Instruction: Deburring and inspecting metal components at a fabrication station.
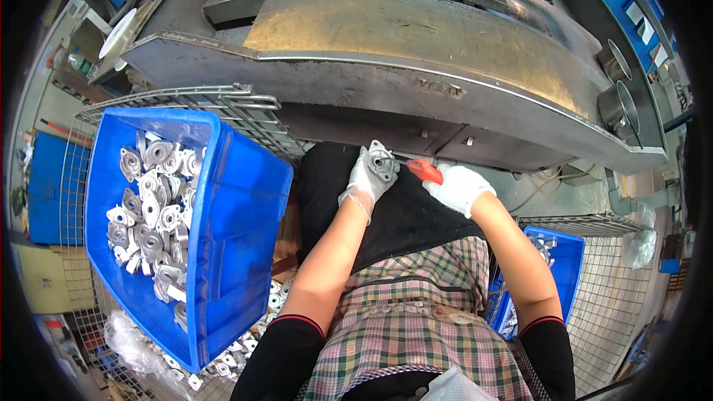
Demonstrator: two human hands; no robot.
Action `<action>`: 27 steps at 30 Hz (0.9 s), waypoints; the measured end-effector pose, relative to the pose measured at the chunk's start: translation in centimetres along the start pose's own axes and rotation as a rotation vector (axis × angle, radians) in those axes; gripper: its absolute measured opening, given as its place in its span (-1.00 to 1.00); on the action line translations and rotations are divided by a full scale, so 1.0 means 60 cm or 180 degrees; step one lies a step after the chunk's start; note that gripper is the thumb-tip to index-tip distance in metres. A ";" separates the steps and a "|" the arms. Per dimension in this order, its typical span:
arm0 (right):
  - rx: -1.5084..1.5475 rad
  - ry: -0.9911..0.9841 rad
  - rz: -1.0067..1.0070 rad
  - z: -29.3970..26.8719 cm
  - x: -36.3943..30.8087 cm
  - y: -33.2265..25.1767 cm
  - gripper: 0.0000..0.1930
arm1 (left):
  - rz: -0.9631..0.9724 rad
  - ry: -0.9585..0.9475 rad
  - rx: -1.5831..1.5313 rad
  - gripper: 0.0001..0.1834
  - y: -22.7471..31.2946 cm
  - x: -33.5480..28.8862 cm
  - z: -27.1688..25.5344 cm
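Above my lap, my white-gloved left hand (362,183) is closed round a grey metal casting (382,163) with a round hole in its middle and ears at its ends. To the right, my gloved right hand (460,189) grips a red-handled tool (425,171). A thin dark shaft runs from the red handle toward the casting. Whether its tip touches the metal is too small to tell. On my left stands a tilted blue bin (241,208) holding many similar castings (151,197).
A metal workbench (356,70) spans the front, with metal cups (618,108) at its right end. Wire mesh baskets (605,289) flank me. A second blue bin (570,260) with parts stands at the right. More castings (230,356) lie below the left bin, near clear plastic (134,341).
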State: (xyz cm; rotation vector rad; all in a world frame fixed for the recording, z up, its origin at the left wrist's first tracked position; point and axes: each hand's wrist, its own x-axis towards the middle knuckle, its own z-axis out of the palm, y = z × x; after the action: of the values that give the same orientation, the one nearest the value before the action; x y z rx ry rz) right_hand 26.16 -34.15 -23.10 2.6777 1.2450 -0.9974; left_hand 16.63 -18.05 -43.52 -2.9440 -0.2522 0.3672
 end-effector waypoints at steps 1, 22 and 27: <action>-0.0057 -0.0043 -0.0109 -0.001 -0.009 -0.017 -0.54 | -0.0724 0.0700 0.2792 -0.43 -0.010 0.005 0.075; -0.0154 -0.0115 -0.0003 0.017 -0.031 0.002 -0.53 | 0.1889 -0.0197 0.9232 -0.43 -0.014 -0.023 -0.011; -0.0110 -0.0128 0.0045 0.019 -0.035 0.012 -0.53 | 0.0951 -0.0461 0.9994 -0.46 -0.002 0.005 0.059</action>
State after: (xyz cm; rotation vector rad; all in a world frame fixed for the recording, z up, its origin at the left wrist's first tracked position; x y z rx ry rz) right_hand 25.06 -36.38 -23.02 2.6233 1.2228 -1.0130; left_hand 16.00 -17.40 -46.94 0.1758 0.4300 0.2753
